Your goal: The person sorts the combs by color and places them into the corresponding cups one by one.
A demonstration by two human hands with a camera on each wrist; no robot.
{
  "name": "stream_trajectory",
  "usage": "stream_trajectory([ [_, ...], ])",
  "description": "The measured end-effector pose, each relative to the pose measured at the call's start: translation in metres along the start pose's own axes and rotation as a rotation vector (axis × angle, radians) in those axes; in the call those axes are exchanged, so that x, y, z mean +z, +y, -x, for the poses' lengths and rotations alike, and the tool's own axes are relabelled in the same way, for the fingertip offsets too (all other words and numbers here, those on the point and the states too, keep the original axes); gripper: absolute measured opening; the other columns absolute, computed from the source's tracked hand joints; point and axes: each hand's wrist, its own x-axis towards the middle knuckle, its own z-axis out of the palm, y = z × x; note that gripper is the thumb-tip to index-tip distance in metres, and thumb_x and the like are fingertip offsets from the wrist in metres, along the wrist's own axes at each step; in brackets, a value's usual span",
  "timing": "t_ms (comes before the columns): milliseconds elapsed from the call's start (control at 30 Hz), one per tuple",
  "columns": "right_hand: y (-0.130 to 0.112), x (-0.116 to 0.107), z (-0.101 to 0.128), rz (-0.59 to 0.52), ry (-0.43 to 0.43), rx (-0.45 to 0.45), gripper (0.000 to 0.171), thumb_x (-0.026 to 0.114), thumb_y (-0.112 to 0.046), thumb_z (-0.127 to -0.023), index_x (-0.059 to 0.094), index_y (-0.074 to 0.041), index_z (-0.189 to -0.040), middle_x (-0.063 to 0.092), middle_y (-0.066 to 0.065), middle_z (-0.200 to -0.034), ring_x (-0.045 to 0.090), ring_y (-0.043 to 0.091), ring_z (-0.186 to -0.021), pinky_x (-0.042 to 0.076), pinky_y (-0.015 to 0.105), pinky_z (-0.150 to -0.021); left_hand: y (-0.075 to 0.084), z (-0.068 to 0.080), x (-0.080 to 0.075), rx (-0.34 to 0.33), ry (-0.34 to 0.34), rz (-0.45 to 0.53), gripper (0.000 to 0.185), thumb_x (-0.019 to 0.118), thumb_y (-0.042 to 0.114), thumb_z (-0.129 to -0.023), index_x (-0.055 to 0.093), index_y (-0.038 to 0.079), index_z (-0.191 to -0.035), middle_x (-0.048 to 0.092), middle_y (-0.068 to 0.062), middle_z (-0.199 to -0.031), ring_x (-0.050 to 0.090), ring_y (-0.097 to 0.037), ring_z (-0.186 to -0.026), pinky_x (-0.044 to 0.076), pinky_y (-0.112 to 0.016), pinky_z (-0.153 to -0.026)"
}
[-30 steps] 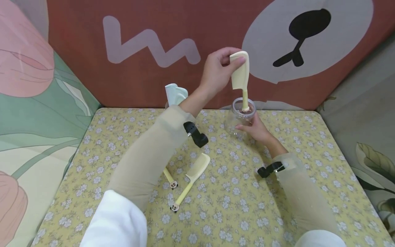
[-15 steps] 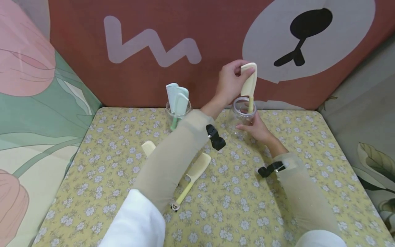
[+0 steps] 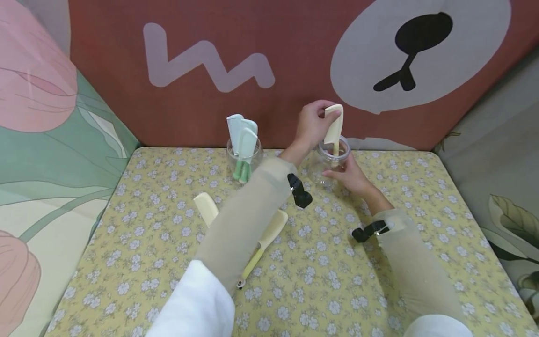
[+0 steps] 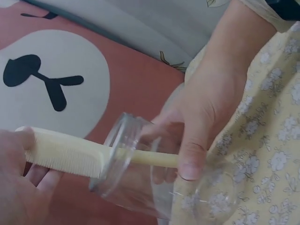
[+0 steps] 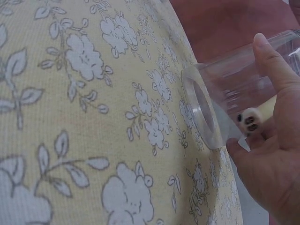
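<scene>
My left hand (image 3: 312, 122) pinches a cream-yellow comb (image 3: 334, 125) by its toothed head, teeth end up. The comb's yellow handle (image 4: 157, 158) reaches down inside a clear jar (image 3: 317, 166) at the back right of the table. Through the wall, in the right wrist view, the panda-face tip (image 5: 251, 121) of that handle shows well above the jar's base. My right hand (image 3: 351, 175) grips the side of the jar, thumb in front and fingers behind.
A second clear jar (image 3: 258, 149) holds several mint-green combs (image 3: 246, 142) at the back left. Two more yellow combs, one left (image 3: 205, 207) and one right (image 3: 274, 227), lie on the flowered tablecloth (image 3: 337, 281), partly under my left forearm. A printed red backdrop (image 3: 202, 112) rises behind the table.
My left hand has moved right and down, lowering the comb so its handle goes from the jar's mouth to inside it. The right hand and jar have stayed in place.
</scene>
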Motion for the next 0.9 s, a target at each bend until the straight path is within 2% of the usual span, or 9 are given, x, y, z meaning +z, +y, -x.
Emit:
stream_trajectory([
  [100,-0.001,0.001,0.001,0.008,0.004,0.013,0.102,0.075,0.001,-0.091,0.010,-0.030,-0.163,0.037,0.014,-0.155,0.039,0.033,-0.141,0.046,0.045,-0.105,-0.005,0.002,0.002,-0.033,-0.045,-0.017,0.027,0.069,0.017,-0.100,0.069,0.002,-0.123,0.072,-0.010,-0.116,0.069,-0.016,-0.097,0.052,-0.018,-0.073],
  [267,-0.002,0.003,0.001,0.007,0.015,0.027,0.103,0.074,0.003,-0.091,0.009,-0.028,-0.163,0.038,0.014,-0.153,0.037,0.030,-0.141,0.040,0.050,-0.107,-0.010,0.004,0.005,-0.042,-0.110,-0.037,0.028,0.069,0.015,-0.099,0.068,0.002,-0.124,0.071,-0.011,-0.120,0.068,-0.018,-0.104,0.052,-0.018,-0.077],
  [367,-0.002,0.003,0.001,0.004,0.009,0.022,0.102,0.073,0.004,-0.091,0.009,-0.029,-0.163,0.038,0.013,-0.153,0.036,0.028,-0.141,0.040,0.047,-0.105,-0.011,0.003,0.006,-0.048,-0.110,-0.054,0.029,0.069,0.015,-0.099,0.068,0.002,-0.126,0.071,-0.011,-0.121,0.068,-0.019,-0.106,0.052,-0.019,-0.079],
  [533,-0.001,0.001,0.002,0.002,-0.004,0.011,0.101,0.073,0.003,-0.092,0.010,-0.031,-0.163,0.038,0.012,-0.155,0.038,0.029,-0.140,0.046,0.034,-0.101,-0.013,0.000,0.008,-0.066,-0.105,-0.084,0.031,0.067,0.009,-0.100,0.066,0.001,-0.130,0.071,-0.014,-0.122,0.068,-0.021,-0.107,0.052,-0.019,-0.080],
  [633,-0.001,0.000,0.003,-0.008,-0.009,0.006,0.099,0.073,0.003,-0.092,0.013,-0.032,-0.162,0.039,0.012,-0.154,0.040,0.029,-0.140,0.047,0.031,-0.100,-0.014,-0.003,0.009,-0.080,-0.097,-0.082,0.032,0.066,0.004,-0.099,0.065,0.000,-0.131,0.071,-0.016,-0.122,0.068,-0.020,-0.108,0.051,-0.018,-0.081],
  [767,0.000,-0.001,0.002,-0.014,-0.008,-0.002,0.097,0.072,0.005,-0.091,0.016,-0.031,-0.161,0.040,0.012,-0.153,0.039,0.029,-0.141,0.044,0.041,-0.105,-0.016,-0.004,0.007,-0.086,-0.105,-0.086,0.034,0.065,0.002,-0.099,0.063,0.000,-0.133,0.069,-0.016,-0.126,0.067,-0.020,-0.112,0.051,-0.017,-0.085],
  [900,0.002,0.000,0.000,-0.026,-0.004,-0.004,0.095,0.070,0.008,-0.091,0.017,-0.028,-0.161,0.040,0.014,-0.152,0.040,0.031,-0.139,0.040,0.053,-0.109,-0.020,-0.003,0.004,-0.071,-0.141,-0.067,0.036,0.065,0.006,-0.100,0.061,0.001,-0.136,0.067,-0.015,-0.129,0.066,-0.021,-0.114,0.052,-0.020,-0.086],
])
